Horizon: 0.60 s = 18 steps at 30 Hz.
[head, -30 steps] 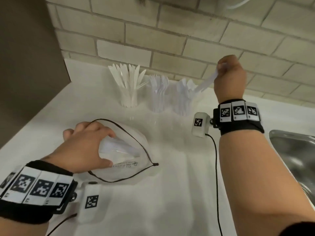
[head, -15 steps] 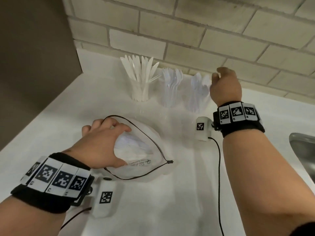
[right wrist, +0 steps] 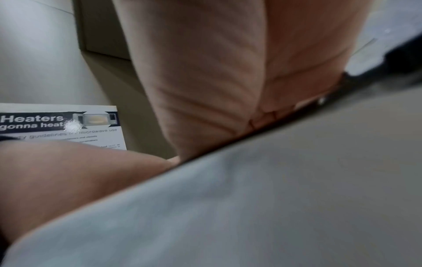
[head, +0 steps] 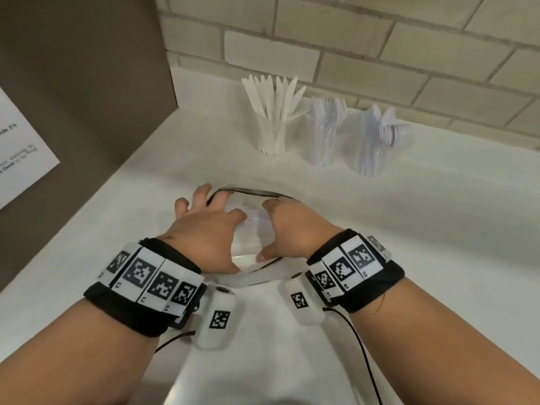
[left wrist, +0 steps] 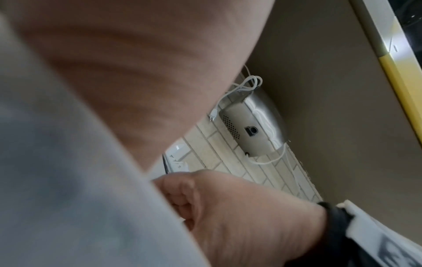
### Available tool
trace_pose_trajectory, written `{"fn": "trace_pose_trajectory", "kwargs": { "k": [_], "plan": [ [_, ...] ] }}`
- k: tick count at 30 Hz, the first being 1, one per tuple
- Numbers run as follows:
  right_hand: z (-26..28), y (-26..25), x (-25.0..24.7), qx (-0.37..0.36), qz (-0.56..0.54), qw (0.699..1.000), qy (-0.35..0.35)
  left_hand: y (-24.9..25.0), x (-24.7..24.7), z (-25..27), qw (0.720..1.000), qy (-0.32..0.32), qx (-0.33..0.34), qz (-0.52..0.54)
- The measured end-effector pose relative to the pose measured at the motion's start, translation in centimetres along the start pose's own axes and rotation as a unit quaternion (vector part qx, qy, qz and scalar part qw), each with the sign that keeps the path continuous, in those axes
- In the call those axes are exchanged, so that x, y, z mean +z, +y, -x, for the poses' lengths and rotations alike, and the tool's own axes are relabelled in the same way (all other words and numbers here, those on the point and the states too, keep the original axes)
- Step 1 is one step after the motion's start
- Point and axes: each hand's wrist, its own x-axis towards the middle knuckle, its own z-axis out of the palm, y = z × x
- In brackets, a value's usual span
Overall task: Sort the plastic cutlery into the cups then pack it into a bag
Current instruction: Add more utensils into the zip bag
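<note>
Clear bag [head: 253, 226] on the counter [head: 409, 229], in front of three cutlery cups [head: 273, 133]; its mouth is gripped by both hands, left [head: 204, 229] and right [head: 292, 229]; rim best spread wide, loaded pieces kept inside.

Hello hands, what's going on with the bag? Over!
Left hand and right hand both grip the bag at its mouth. Cutlery inside. Three cups behind, full. Nothing in the way.

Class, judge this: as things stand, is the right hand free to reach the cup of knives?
Probably not at once: the right hand grips the bag. Nothing stands between it and the cup of knives, so releasing the bag would free it.
</note>
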Motion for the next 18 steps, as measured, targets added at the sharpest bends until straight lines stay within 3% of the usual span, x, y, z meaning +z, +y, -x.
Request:
{"fn": "trace_pose_trajectory", "kwargs": {
  "k": [9,18],
  "plan": [
    [-1.1,-0.5,0.6,0.02,0.077,0.992,-0.101,0.0,0.6,0.2,0.998,-0.019,-0.002,0.061],
    [-1.3,-0.7,0.9,0.048,0.052,0.996,-0.057,-0.5,0.8,-0.3,0.986,0.046,0.022,0.158]
  ]
}}
